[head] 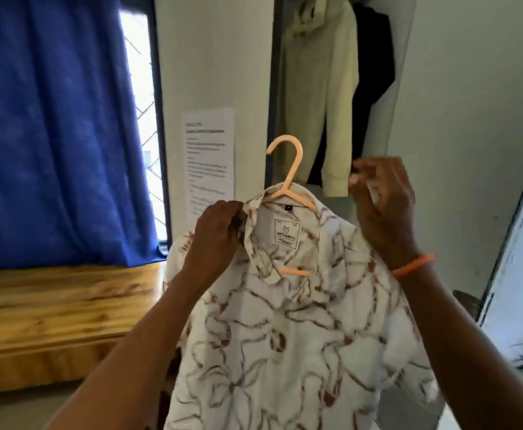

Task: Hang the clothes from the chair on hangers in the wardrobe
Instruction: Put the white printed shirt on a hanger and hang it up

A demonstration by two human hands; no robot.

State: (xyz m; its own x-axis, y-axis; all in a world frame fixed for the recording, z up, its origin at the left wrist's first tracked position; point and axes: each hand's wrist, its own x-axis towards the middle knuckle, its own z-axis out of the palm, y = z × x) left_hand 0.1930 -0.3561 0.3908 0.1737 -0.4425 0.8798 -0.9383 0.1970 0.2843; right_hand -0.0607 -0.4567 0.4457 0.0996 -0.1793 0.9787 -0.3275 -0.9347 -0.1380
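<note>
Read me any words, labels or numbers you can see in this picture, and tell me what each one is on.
"INTEGRITI": on the white neck label inside the collar of the patterned shirt; the smaller lines beneath it are too small to read.
Small black size tag above that label: its mark is too small to read.
Printed paper sheet stuck on the wardrobe side: several lines of text, all too blurred to read.

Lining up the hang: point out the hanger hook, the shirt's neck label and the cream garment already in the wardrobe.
hanger hook point(288, 143), head view, top of the peach curve.
neck label point(287, 234), head view, middle of the printed patch.
cream garment point(322, 88), head view, its front panel.
</note>
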